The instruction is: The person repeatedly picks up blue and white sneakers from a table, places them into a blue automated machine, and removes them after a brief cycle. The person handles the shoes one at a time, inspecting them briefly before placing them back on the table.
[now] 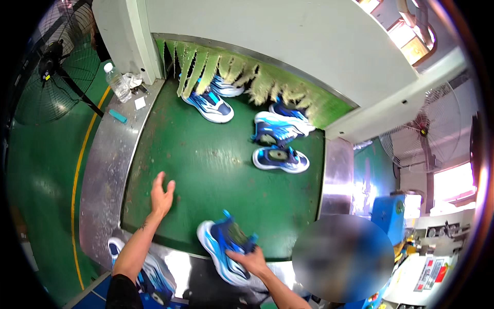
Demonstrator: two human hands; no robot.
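While the big green belt (195,159) lies in front, the blue and white shoe (220,250) is at its near edge. Its long way runs from upper left to lower right, and the toe seems to point lower right. It should be light, soft on top and firmer at the sole (204,234), so its middle seems good to hold. The right hand (253,261) has its grip wrapped around the shoe's side; the left hand's (162,198) grip is spread and empty.

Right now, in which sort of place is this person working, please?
Most likely a shoe factory: several similar blue-and-white sneakers lie on a green conveyor-like belt, which leads under a grey housing hung with a ragged green curtain.
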